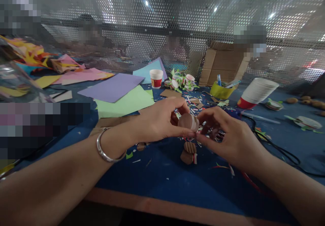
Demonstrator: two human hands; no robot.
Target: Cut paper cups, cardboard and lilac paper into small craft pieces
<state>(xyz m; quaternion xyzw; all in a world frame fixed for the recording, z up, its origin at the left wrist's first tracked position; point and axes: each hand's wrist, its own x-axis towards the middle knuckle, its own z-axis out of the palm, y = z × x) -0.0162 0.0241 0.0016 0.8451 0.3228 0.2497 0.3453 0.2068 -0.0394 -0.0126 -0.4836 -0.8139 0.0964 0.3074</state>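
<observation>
Above the blue table, my left hand (167, 119) grips a small round piece (185, 122) with a brown cardboard-like face and a pale rim. My right hand (223, 131) pinches the right edge of the same piece, thumb near my left thumb. On the table just below lie two small brown cardboard pieces (188, 153), one with ridges and one with a bit of red and white at its side. Paper scraps (198, 100) are scattered behind and under my hands.
Coloured paper sheets (114, 87) lie at the left. Behind stand a paper cup (156, 78), small green-trimmed paper crafts (177, 80) and a yellow container (222, 92) with pens. Stacked cups (259, 92) lean at the right, near a black cable (279, 148). A perforated screen (152, 26) closes the back.
</observation>
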